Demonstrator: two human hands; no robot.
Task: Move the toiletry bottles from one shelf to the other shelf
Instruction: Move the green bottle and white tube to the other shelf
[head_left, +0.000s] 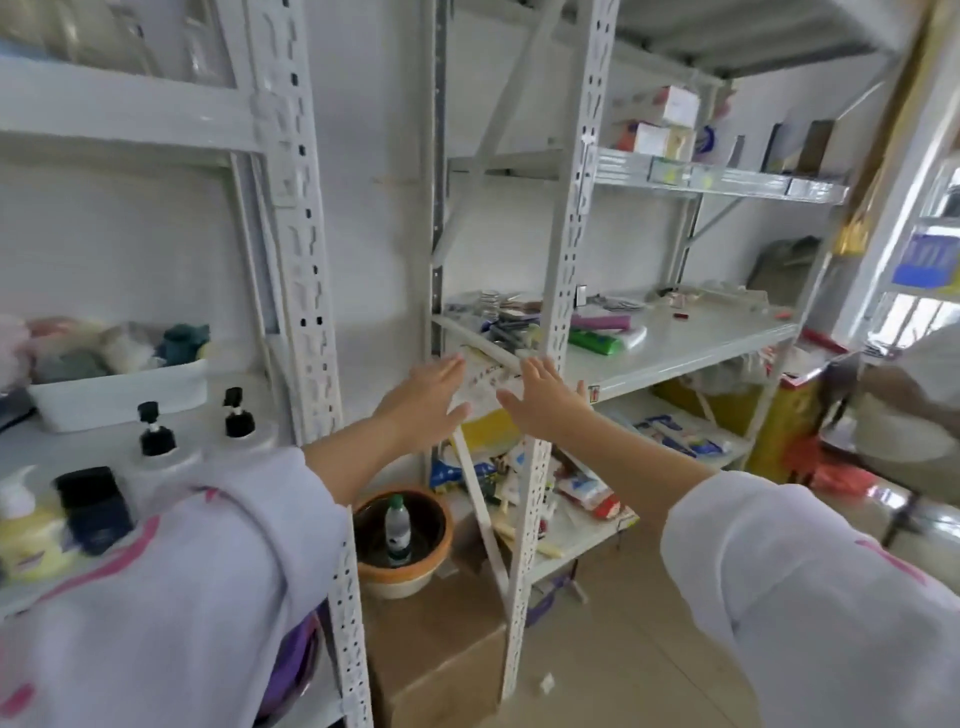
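In front of the gap between two white metal racks, the left hand (426, 402) and right hand (545, 402) reach forward side by side, fingers spread flat, palms down, holding nothing. The pump bottles (156, 441) stand on the left shelf (31, 447) at 9 o'clock beside a white bin (119, 395). The right shelf (691, 343) at 2 o'clock carries a green tube (595, 341) and scattered small items.

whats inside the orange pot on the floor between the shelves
A small clear bottle with a green cap stands upright inside the orange pot. The inside looks dark; the near rim hides the very bottom.
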